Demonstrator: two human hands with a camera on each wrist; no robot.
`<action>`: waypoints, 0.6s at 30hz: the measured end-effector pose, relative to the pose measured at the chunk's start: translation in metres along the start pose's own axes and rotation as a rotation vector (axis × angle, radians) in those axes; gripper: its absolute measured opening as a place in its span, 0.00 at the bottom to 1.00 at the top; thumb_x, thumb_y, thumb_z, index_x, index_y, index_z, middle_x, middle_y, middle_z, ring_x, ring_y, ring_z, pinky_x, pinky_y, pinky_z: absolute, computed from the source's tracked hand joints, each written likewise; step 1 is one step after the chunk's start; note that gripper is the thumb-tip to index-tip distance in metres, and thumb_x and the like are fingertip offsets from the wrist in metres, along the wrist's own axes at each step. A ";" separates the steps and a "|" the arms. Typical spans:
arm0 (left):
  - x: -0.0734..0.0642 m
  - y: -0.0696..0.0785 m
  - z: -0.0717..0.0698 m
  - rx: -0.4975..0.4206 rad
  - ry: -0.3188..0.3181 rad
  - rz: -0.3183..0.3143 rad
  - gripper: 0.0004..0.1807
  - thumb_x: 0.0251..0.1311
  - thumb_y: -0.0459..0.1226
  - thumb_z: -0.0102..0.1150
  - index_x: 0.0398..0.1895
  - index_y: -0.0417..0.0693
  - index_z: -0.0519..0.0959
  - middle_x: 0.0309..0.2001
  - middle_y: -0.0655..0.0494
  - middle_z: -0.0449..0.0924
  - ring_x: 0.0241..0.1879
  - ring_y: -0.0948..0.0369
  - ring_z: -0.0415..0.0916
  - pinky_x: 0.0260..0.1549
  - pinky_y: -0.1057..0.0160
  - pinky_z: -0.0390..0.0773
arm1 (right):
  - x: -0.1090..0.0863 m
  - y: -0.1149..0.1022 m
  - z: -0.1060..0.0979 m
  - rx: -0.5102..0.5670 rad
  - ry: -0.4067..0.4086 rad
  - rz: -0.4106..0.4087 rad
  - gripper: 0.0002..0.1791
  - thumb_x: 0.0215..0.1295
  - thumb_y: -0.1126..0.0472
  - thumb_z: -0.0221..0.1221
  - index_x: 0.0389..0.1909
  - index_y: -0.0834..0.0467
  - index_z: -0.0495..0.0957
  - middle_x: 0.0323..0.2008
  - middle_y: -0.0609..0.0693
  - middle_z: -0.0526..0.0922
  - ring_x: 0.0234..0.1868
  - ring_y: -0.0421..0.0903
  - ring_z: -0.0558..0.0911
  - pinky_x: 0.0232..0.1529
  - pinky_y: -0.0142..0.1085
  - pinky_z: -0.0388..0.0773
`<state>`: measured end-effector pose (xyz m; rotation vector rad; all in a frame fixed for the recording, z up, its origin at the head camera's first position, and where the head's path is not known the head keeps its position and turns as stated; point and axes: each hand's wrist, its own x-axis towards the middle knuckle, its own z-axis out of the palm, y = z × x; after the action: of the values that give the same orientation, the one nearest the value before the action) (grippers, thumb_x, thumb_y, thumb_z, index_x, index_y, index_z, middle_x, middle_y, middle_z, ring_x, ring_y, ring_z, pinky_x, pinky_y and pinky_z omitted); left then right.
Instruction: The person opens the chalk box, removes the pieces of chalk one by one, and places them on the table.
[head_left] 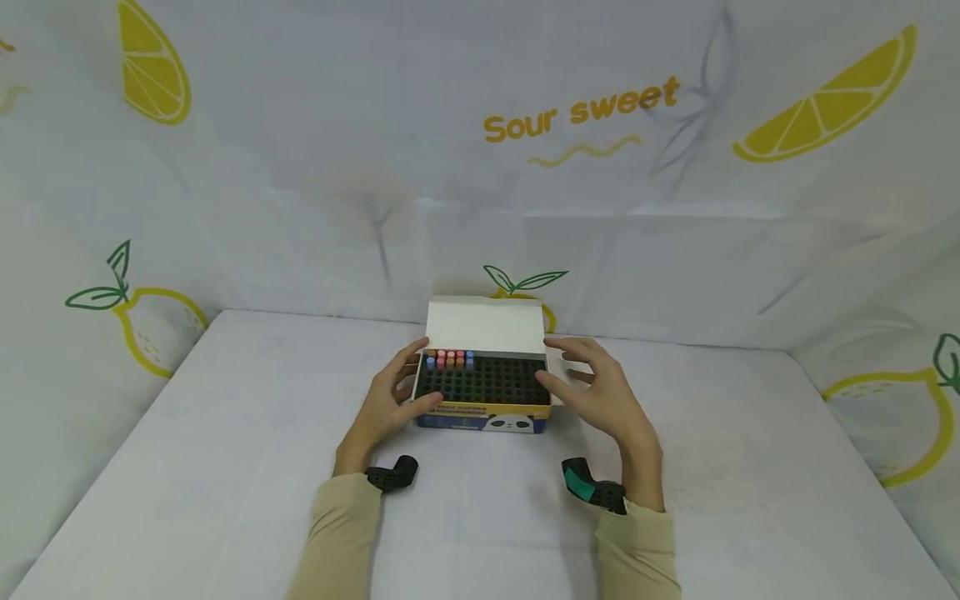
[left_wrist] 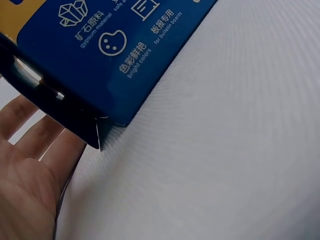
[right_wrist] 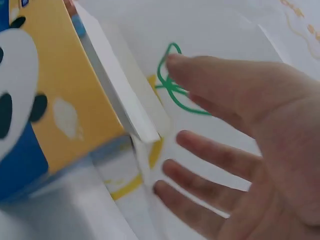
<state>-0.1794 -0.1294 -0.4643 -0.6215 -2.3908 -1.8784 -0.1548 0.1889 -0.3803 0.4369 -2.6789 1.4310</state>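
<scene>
A blue and yellow chalk box (head_left: 480, 418) with a panda on its front stands on the table, its white lid (head_left: 486, 325) raised at the back. Inside sits a black holder (head_left: 498, 382) full of holes. Several coloured chalk sticks (head_left: 451, 359) stand in the holder's back left part. My left hand (head_left: 386, 404) is at the box's left side, thumb by the front corner and fingers beside the side flap (left_wrist: 50, 95); whether it touches is hard to tell. Off the right side, my right hand (right_wrist: 250, 130) holds nothing, its fingers spread and apart from the box.
A white cloth covers the table (head_left: 225, 467). Behind it hangs a white curtain (head_left: 337, 167) printed with lemons, close to the raised lid. Black bands (head_left: 393, 475) sit on both wrists, below the hands.
</scene>
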 end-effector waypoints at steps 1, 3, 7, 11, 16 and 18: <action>0.000 0.000 0.000 0.001 0.001 0.001 0.45 0.60 0.43 0.70 0.79 0.62 0.60 0.67 0.40 0.72 0.64 0.41 0.75 0.58 0.41 0.81 | 0.002 -0.002 0.002 0.008 0.041 -0.013 0.28 0.67 0.60 0.67 0.66 0.61 0.76 0.64 0.61 0.76 0.65 0.64 0.76 0.63 0.61 0.78; 0.000 0.000 0.002 0.000 0.003 0.006 0.45 0.60 0.42 0.70 0.79 0.61 0.60 0.66 0.40 0.72 0.63 0.42 0.76 0.57 0.43 0.82 | 0.005 -0.006 0.009 0.034 0.119 -0.030 0.24 0.66 0.62 0.68 0.63 0.62 0.79 0.60 0.61 0.79 0.60 0.62 0.80 0.61 0.58 0.80; 0.000 -0.001 0.002 0.002 0.004 0.010 0.45 0.60 0.42 0.70 0.79 0.62 0.60 0.66 0.41 0.73 0.62 0.43 0.76 0.56 0.46 0.83 | 0.015 -0.019 0.031 0.108 0.263 -0.054 0.21 0.63 0.65 0.69 0.57 0.65 0.82 0.50 0.63 0.83 0.48 0.55 0.83 0.51 0.44 0.85; 0.000 -0.001 0.003 0.008 0.003 0.005 0.45 0.60 0.43 0.70 0.79 0.62 0.60 0.66 0.41 0.73 0.62 0.43 0.76 0.56 0.45 0.83 | 0.024 -0.029 0.055 0.176 0.350 -0.081 0.19 0.63 0.66 0.68 0.55 0.66 0.83 0.40 0.63 0.83 0.36 0.48 0.82 0.37 0.27 0.81; 0.001 0.001 0.003 0.017 0.011 -0.001 0.45 0.59 0.45 0.70 0.79 0.63 0.60 0.65 0.40 0.74 0.62 0.42 0.76 0.57 0.41 0.82 | 0.030 -0.034 0.076 0.177 0.334 -0.076 0.18 0.64 0.64 0.68 0.54 0.65 0.84 0.36 0.61 0.83 0.30 0.44 0.82 0.33 0.26 0.80; 0.001 0.001 0.002 0.019 0.011 0.000 0.45 0.59 0.45 0.70 0.79 0.63 0.60 0.65 0.40 0.74 0.62 0.42 0.76 0.58 0.40 0.82 | 0.031 -0.033 0.081 0.150 0.319 -0.070 0.17 0.63 0.64 0.69 0.53 0.64 0.84 0.35 0.60 0.83 0.29 0.47 0.83 0.32 0.27 0.80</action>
<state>-0.1794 -0.1267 -0.4637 -0.6080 -2.3987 -1.8516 -0.1690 0.0981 -0.3932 0.2801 -2.2972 1.5405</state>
